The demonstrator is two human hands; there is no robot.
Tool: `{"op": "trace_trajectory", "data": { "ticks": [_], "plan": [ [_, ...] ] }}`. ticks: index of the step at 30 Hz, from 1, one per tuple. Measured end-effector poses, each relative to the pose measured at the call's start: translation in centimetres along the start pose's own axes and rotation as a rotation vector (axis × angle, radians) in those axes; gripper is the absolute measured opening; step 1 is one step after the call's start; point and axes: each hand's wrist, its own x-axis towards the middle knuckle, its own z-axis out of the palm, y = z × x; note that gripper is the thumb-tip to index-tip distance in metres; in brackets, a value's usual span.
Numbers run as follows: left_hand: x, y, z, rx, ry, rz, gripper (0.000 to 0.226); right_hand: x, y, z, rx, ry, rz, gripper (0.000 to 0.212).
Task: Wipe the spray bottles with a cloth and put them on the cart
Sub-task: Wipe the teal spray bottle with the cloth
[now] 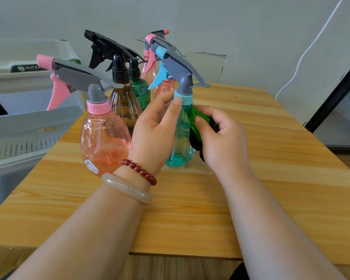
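Both hands close on the teal spray bottle point(180, 142), which stands upright on the wooden table point(261, 199) between them. The left hand point(154, 128) wraps its body from the left with the thumb up against the teal collar, and the right hand point(220, 136) pinches a green cloth point(194, 118) against the bottle's right side, fingers curled over the fabric. Well to the left of the left hand, beyond the table's edge, sits the pale grey cart point(28, 126), its perforated shelf in view and a higher tray behind it. Just left of the left hand, close against its back, stands a round pink spray bottle point(103, 142) with a grey head, a pink trigger and some pink liquid inside. Past the left hand's fingers are a brown ribbed bottle point(123, 102) with a black sprayer and, just behind it, a green ribbed bottle point(140, 87) with a black cap. Behind the teal bottle's grey head are the rear pink bottles point(166, 87), set close together and mostly hidden. The left wrist carries a red bead bracelet point(138, 170) and a pale bangle point(126, 187). Well to the right of the right hand a white cable point(303, 57) climbs the wall, and a dark-framed panel point(331, 98) stands past the table's right edge.
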Motion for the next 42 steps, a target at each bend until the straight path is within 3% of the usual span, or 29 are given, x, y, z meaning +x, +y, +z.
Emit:
{"op": "trace_trajectory", "data": {
  "ticks": [2,7,11,17,21,27,31,33,35,37,42],
  "plan": [
    [0.1,0.2,-0.1,-0.045,-0.013,-0.024,0.018,0.2,-0.1,-0.2,0.008,-0.021,0.045,0.035],
    [0.2,-0.6,0.1,0.048,-0.013,0.030,0.027,0.2,-1.0,0.1,0.244,0.170,-0.041,0.025],
    [0.1,-0.6,0.2,0.060,-0.044,0.044,0.028,-0.4,-0.8,0.8,0.059,0.154,-0.146,0.027],
    [0.1,-0.3,-0.2,0.003,-0.010,0.015,0.024,-0.3,-0.4,0.0,0.018,0.040,-0.021,0.024],
    [-0.2,-0.3,0.4,-0.041,-0.051,0.026,0.012,0.1,-1.4,0.1,0.307,0.187,-0.002,0.022],
    [0.0,-1.0,0.3,0.051,-0.047,0.043,0.022,0.1,-1.0,-0.3,0.099,0.049,-0.073,0.026],
    [0.0,-0.5,0.1,0.050,-0.005,0.037,0.018,0.5,-0.6,-1.2,0.028,-0.078,0.082,0.031],
    [0.0,-0.4,0.1,0.032,-0.010,0.034,0.020,0.5,-0.9,-1.2,0.134,-0.031,0.145,0.030],
    [0.1,-0.6,0.2,0.011,-0.032,0.037,0.025,0.6,-1.4,-0.9,0.415,0.061,0.219,0.030],
    [-0.2,-0.7,0.7,-0.004,-0.071,0.046,0.028,0.5,-1.6,-0.6,0.553,0.051,0.235,0.030],
    [0.0,-1.1,0.5,0.101,-0.029,0.109,0.028,0.4,-0.6,-0.7,0.202,-0.084,0.093,0.032]
  ]
}}
